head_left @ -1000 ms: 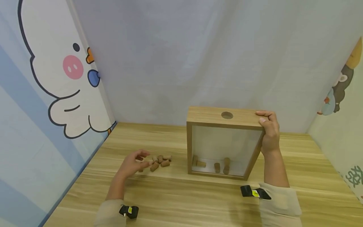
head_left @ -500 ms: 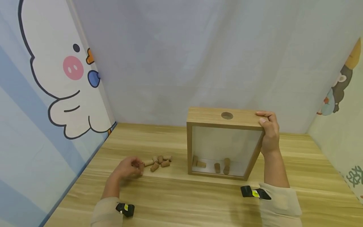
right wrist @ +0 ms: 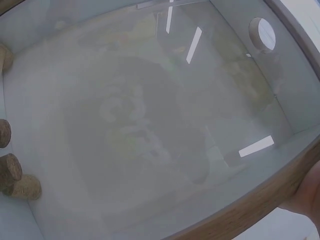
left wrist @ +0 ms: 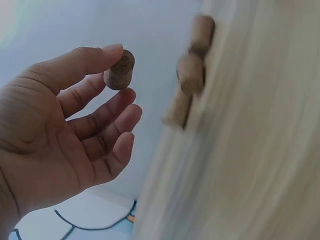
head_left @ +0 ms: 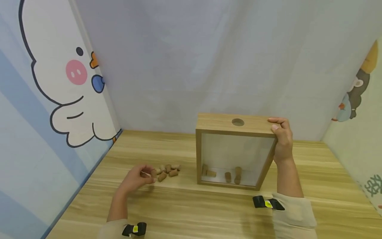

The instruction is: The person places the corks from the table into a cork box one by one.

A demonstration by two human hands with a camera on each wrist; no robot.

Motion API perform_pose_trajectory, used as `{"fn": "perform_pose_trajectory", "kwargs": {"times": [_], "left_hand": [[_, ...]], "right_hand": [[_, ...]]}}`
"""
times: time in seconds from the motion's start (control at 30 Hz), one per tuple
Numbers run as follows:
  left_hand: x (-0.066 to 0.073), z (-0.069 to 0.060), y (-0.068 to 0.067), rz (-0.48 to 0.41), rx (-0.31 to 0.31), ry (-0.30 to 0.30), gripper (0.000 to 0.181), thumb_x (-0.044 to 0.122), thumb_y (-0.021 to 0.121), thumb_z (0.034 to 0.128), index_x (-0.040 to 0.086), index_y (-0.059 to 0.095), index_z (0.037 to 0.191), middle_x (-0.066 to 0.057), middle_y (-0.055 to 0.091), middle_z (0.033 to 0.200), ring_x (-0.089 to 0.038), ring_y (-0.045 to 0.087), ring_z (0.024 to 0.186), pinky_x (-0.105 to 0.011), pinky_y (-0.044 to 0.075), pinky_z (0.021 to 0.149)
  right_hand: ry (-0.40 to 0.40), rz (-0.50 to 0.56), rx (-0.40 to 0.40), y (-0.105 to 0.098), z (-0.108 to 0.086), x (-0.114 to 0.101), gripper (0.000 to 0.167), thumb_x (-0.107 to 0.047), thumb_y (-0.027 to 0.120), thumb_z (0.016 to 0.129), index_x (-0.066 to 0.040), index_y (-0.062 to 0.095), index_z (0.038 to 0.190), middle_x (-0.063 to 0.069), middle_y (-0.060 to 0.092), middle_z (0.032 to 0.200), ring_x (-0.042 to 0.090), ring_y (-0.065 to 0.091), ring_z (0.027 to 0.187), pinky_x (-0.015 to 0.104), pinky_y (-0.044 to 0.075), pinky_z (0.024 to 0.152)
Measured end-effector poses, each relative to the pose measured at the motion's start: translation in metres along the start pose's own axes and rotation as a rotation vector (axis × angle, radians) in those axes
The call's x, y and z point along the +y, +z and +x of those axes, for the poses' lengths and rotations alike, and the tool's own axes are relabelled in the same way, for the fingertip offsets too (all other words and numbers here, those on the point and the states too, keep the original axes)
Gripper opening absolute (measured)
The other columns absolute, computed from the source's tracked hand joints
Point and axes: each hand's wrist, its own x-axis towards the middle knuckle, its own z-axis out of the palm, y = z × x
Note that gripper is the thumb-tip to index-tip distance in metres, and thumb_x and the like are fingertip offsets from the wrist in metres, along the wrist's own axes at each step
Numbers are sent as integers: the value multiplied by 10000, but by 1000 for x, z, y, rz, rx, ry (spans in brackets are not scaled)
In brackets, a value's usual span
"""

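Toward the lower left of the head view, I see the person's left hand pinching a cork between thumb and forefinger, just beside a small pile of corks on the wood-grain table. Right of centre, the right hand grips the upper right corner of a clear-fronted wooden box, with several more corks at its bottom.
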Motion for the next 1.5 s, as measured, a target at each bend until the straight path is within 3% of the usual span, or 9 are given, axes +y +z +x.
{"fn": "perform_pose_trajectory", "kwargs": {"times": [0.17,0.43,0.7,0.87,1.07,1.3,1.5], "left_hand": [[24,-4,13,-160,25,31,360,28,707,799,-10,569,1129,-153,555,1099,-288,591,934,-379,505,748],[64,2,31,-348,117,32,383,-51,666,798,29,536,1149,-152,538,1093,-273,568,955,-341,494,756],[114,7,33,-531,190,116,456,-82,662,794,17,476,1198,-136,510,1075,-262,514,951,-285,473,770],[147,5,26,-564,164,208,421,-61,673,793,31,509,1169,-120,524,1057,-267,529,936,-310,479,771],[184,11,23,-614,114,266,383,-89,650,790,48,518,1123,-135,542,1048,-289,556,935,-358,486,801],[225,29,30,-616,102,354,321,-108,656,778,26,553,1051,-121,598,977,-278,582,894,-360,486,802],[256,48,43,-569,54,353,326,-87,686,769,25,572,1053,-110,601,999,-250,591,910,-337,487,789]], "right_hand": [[-5,-2,-5,0,1,0,232,-149,421,833,-145,617,957,81,481,1044,223,423,869,365,304,725],[-13,8,-16,1,0,0,233,-144,418,832,-144,613,959,79,479,1050,219,422,875,363,303,736],[-3,5,-10,3,-1,2,242,-138,412,824,-148,617,952,76,484,1051,219,422,868,365,306,722],[6,0,-12,4,-1,4,241,-141,415,828,-141,619,957,81,486,1043,225,428,868,366,315,714],[7,-3,-4,1,-3,4,236,-142,417,832,-148,615,959,73,480,1060,213,425,882,350,320,723],[6,-28,-4,-2,-4,5,240,-157,411,837,-147,612,967,75,467,1086,219,411,917,376,292,750],[-11,-17,-12,-3,0,4,231,-163,423,849,-137,615,975,86,470,1059,214,420,877,340,328,704]]}}
